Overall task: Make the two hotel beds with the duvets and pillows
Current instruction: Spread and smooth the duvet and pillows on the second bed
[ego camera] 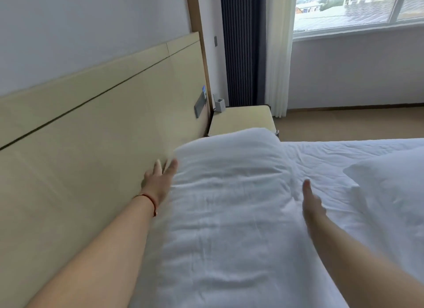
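A hotel room is shown, with a beige headboard (98, 115) filling the left of the frame, a nightstand (243, 119) at centre and a window (358, 9) at upper right. A white pillow (229, 193) is laid along the headboard on the bed (332, 160), and part of a second pillow (394, 183) is seen at the right edge. The left hand (158, 181) is held open at the pillow's left edge, fingers straight, while the right hand (312, 204) is held open at its right edge; no grip is taken on anything.

White pillow (229, 193), beige headboard (103, 115)
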Available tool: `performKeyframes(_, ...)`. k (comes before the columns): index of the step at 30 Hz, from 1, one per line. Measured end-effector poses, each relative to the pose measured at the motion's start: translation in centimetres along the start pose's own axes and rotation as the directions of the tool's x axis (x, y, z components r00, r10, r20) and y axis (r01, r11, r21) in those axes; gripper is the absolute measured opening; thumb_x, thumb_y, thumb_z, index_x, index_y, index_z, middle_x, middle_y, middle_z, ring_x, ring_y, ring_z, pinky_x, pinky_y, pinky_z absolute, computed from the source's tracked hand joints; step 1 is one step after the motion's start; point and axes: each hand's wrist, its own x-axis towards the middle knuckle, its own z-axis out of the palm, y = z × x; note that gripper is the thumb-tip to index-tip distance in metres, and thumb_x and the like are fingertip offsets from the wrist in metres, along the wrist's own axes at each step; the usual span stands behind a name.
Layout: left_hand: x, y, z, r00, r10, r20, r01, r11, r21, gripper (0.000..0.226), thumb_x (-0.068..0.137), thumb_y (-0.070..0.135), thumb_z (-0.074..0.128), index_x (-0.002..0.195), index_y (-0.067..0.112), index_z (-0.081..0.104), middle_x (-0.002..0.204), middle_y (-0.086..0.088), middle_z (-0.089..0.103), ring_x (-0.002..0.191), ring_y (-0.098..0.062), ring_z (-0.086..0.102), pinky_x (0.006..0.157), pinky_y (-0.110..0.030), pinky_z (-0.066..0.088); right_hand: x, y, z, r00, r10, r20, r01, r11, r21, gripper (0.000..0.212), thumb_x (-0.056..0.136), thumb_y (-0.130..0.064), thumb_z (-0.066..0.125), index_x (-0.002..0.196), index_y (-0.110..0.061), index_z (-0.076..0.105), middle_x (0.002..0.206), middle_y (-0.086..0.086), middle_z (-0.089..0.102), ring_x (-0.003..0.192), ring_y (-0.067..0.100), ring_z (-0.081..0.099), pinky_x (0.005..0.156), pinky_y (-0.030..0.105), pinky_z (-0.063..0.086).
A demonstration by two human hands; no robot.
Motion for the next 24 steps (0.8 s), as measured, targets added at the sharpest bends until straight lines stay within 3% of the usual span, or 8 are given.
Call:
performKeyframes(1,-0.7,-0.2,1.6,0.996,0.083,-0.025,-0.077,0.982,0.171,0.094,0.081,0.082,0.03,0.155,0.029,0.007,0.162,-0.007,0.008,0.149,-0.026,0.008,0.119,-0.051,0.007,-1.0,0.6,1.1,0.999,-0.043,0.034,0.047,0.988,-0.145,0.087,0.082,-0.079,0.033,0.149,-0.023,0.03,0.152,0.015,0.029,0.139,0.033,0.029,0.114,0.044,0.02)
performKeyframes(3,-2.5,-1.5,5.6,0.985,0.15,0.082,-0.17,0.888,0.428,0.087,0.083,0.081,0.025,0.154,0.037,-0.002,0.163,-0.003,-0.004,0.149,-0.024,-0.005,0.117,-0.055,-0.001,-2.8,2.1,3.5,0.983,-0.127,0.136,0.172,0.897,-0.406,0.082,0.08,-0.079,0.035,0.15,-0.037,0.019,0.157,0.01,0.017,0.143,0.031,0.018,0.115,0.047,0.015)
performKeyframes(7,-1.7,-6.3,11.3,0.986,0.072,0.15,-0.15,0.78,0.608,0.09,0.077,0.086,0.023,0.149,0.045,-0.014,0.16,-0.004,-0.021,0.147,-0.027,-0.021,0.114,-0.059,-0.012,-3.5,4.6,6.7,0.924,-0.29,0.248,0.377,0.595,-0.709,0.083,0.077,-0.083,0.031,0.145,-0.052,-0.005,0.159,-0.003,-0.01,0.146,0.022,-0.013,0.114,0.053,-0.005)
performKeyframes(10,-1.3,-7.2,12.9,0.987,0.114,0.117,-0.162,0.754,0.636,0.095,0.072,0.091,0.019,0.147,0.047,-0.019,0.159,-0.004,-0.025,0.146,-0.028,-0.025,0.112,-0.061,-0.014,-3.0,6.3,8.0,0.888,-0.37,0.272,0.429,0.455,-0.78,0.08,0.076,-0.084,0.024,0.143,-0.056,-0.011,0.158,-0.007,-0.018,0.144,0.019,-0.023,0.112,0.055,-0.013)
performKeyframes(16,0.5,-8.3,15.1,0.984,0.134,0.116,-0.177,0.72,0.671,0.087,0.077,0.087,0.012,0.147,0.046,-0.02,0.159,-0.002,-0.025,0.146,-0.026,-0.025,0.112,-0.063,-0.012,0.8,6.7,8.8,0.901,-0.211,0.378,0.433,0.443,-0.785,0.08,0.076,-0.085,0.026,0.144,-0.056,-0.007,0.159,-0.007,-0.016,0.146,0.023,-0.016,0.111,0.065,0.001)
performKeyframes(20,-1.2,-8.6,14.7,0.976,0.209,0.067,-0.204,0.754,0.625,0.072,0.09,0.072,0.014,0.152,0.04,-0.005,0.162,-0.001,-0.012,0.149,-0.021,-0.014,0.116,-0.056,-0.01,0.8,6.8,7.5,0.896,-0.165,0.411,0.44,0.445,-0.78,0.083,0.077,-0.084,0.027,0.146,-0.051,-0.004,0.16,-0.007,-0.013,0.147,0.02,-0.014,0.113,0.062,0.0)
performKeyframes(22,-3.3,-9.7,13.9,0.97,0.24,-0.025,-0.182,0.794,0.58,0.068,0.095,0.064,0.017,0.154,0.033,0.005,0.163,0.0,-0.003,0.149,-0.016,-0.009,0.118,-0.052,-0.008,-0.9,6.6,7.1,0.889,-0.235,0.393,0.457,0.408,-0.79,0.088,0.077,-0.083,0.024,0.149,-0.042,-0.005,0.16,-0.005,-0.012,0.146,0.018,-0.017,0.115,0.057,-0.008)
performKeyframes(24,-5.9,-11.7,13.3,0.967,0.221,-0.127,-0.115,0.822,0.558,0.067,0.096,0.06,0.019,0.154,0.029,0.007,0.163,0.0,0.0,0.15,-0.016,-0.006,0.119,-0.05,-0.006,-4.2,7.1,7.8,0.809,-0.392,0.438,0.566,0.315,-0.762,0.095,0.077,-0.083,0.018,0.152,-0.031,-0.006,0.161,-0.002,-0.008,0.146,0.016,-0.018,0.116,0.05,-0.014)
